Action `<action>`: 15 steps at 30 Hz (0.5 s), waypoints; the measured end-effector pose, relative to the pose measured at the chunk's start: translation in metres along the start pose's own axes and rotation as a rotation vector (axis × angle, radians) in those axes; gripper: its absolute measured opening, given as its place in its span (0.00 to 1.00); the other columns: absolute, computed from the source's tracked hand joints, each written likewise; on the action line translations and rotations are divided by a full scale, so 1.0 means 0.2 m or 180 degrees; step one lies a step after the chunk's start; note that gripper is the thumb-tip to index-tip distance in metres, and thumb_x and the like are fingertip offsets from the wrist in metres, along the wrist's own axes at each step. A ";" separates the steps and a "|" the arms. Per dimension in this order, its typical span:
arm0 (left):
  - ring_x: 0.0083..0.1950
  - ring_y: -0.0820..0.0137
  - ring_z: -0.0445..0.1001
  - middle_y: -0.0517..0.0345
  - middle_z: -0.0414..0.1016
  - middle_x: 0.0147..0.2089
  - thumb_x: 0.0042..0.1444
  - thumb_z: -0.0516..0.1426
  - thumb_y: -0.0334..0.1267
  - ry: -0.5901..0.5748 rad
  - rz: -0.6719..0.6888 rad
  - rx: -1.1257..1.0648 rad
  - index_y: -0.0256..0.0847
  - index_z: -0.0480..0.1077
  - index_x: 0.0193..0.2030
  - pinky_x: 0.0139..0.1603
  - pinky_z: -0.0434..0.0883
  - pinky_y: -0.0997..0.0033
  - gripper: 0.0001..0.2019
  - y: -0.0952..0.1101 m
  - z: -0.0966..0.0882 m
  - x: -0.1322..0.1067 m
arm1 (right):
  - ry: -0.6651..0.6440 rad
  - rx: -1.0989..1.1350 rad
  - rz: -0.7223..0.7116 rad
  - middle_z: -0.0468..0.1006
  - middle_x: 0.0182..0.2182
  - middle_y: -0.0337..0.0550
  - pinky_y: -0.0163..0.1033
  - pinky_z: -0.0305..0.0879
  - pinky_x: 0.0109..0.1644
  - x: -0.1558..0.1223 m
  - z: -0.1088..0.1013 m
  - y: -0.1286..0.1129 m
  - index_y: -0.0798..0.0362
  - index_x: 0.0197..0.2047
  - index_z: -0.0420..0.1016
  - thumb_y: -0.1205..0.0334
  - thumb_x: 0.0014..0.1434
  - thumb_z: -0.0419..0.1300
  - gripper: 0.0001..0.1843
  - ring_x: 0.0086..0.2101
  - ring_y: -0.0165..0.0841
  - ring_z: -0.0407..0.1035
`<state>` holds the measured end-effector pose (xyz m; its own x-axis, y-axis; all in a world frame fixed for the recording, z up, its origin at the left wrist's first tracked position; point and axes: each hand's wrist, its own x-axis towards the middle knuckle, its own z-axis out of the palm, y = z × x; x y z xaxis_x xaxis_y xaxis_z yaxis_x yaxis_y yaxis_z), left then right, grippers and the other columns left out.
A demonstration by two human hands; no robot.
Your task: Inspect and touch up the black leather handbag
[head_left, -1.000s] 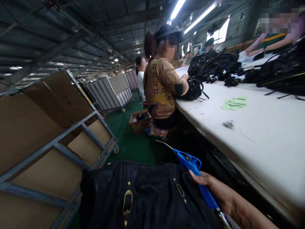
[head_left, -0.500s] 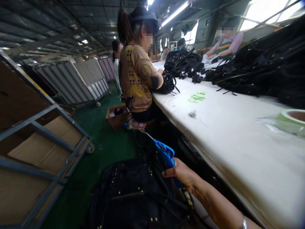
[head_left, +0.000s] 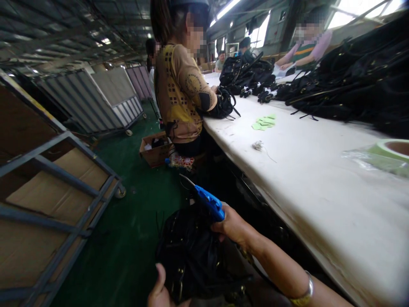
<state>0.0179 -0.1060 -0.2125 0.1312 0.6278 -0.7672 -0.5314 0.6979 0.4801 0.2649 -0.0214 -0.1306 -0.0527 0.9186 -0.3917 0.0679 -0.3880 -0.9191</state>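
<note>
In my right hand [head_left: 234,226] is a blue air blow gun [head_left: 209,204] with a thin, bent metal nozzle, pointing up and to the left. My fingers are wrapped round its handle, and a hose trails below the wrist. Under the gun, a black backpack [head_left: 188,251] with gold-coloured metal fittings and straps rests at my lap. My left hand [head_left: 159,294] shows at the bottom edge beside the bag, thumb stretched upward and apart from the fingers. Most of its fingers lie out of view.
To the right runs a long white table [head_left: 306,179] bearing green paper pieces [head_left: 264,123], a tape roll [head_left: 391,151] and piled black bags [head_left: 361,81]. A co-worker [head_left: 179,94] handles a bag ahead. A wheeled cart [head_left: 54,187] and a cardboard box [head_left: 155,149] stand left.
My left hand has come into view at the bottom. The backpack has shifted and looks more bunched together. My right hand has moved slightly left with the blow gun.
</note>
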 end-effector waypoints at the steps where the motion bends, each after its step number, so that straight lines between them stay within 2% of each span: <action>1: 0.55 0.48 0.75 0.46 0.80 0.46 0.55 0.60 0.43 0.0086 -0.0086 -0.0123 0.46 0.73 0.55 0.51 0.76 0.42 0.20 0.00 0.01 0.02 | -0.0056 -0.0087 -0.0119 0.63 0.25 0.32 0.31 0.60 0.23 -0.01 -0.01 0.00 0.52 0.32 0.65 0.70 0.39 0.60 0.14 0.24 0.28 0.62; 3: 0.52 0.47 0.77 0.43 0.81 0.42 0.55 0.59 0.39 0.0238 -0.0198 -0.0497 0.38 0.73 0.54 0.49 0.77 0.44 0.20 0.02 0.04 0.06 | -0.0024 -0.0406 -0.0520 0.65 0.27 0.34 0.31 0.61 0.28 -0.04 -0.03 -0.01 0.53 0.33 0.67 0.68 0.44 0.60 0.10 0.28 0.29 0.62; 6: 0.48 0.55 0.79 0.50 0.82 0.40 0.58 0.55 0.34 0.0284 0.0035 -0.1000 0.43 0.73 0.56 0.45 0.79 0.55 0.19 0.12 0.04 0.05 | 0.0074 -0.0914 -0.0971 0.66 0.28 0.35 0.33 0.58 0.32 -0.11 -0.11 -0.05 0.53 0.34 0.69 0.61 0.52 0.60 0.06 0.29 0.29 0.59; 9: 0.44 0.59 0.80 0.52 0.82 0.38 0.60 0.48 0.29 0.0323 0.0320 -0.1203 0.44 0.73 0.56 0.39 0.79 0.61 0.21 0.24 0.00 0.02 | -0.0097 -0.1044 -0.0790 0.64 0.24 0.34 0.34 0.55 0.31 -0.22 -0.16 -0.08 0.53 0.31 0.68 0.55 0.55 0.59 0.10 0.27 0.29 0.57; 12: 0.33 0.62 0.80 0.51 0.80 0.28 0.59 0.43 0.22 0.0471 0.0508 -0.1504 0.38 0.74 0.54 0.31 0.77 0.66 0.25 0.33 -0.05 0.02 | -0.0204 -0.1029 -0.0539 0.68 0.23 0.36 0.34 0.57 0.30 -0.33 -0.16 -0.05 0.52 0.29 0.70 0.51 0.52 0.61 0.13 0.27 0.31 0.60; 15: 0.28 0.67 0.78 0.55 0.77 0.22 0.59 0.44 0.20 0.0213 0.0783 -0.1721 0.37 0.76 0.51 0.33 0.76 0.71 0.24 0.37 -0.10 0.04 | -0.0146 -0.1125 -0.0334 0.74 0.23 0.39 0.34 0.61 0.30 -0.41 -0.10 0.04 0.52 0.27 0.74 0.48 0.48 0.64 0.14 0.27 0.34 0.65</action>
<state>-0.0370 -0.0563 -0.1929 -0.0935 0.7135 -0.6944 -0.8924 0.2492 0.3762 0.2897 -0.0985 -0.1056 -0.1218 0.9446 -0.3048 0.3991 -0.2346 -0.8864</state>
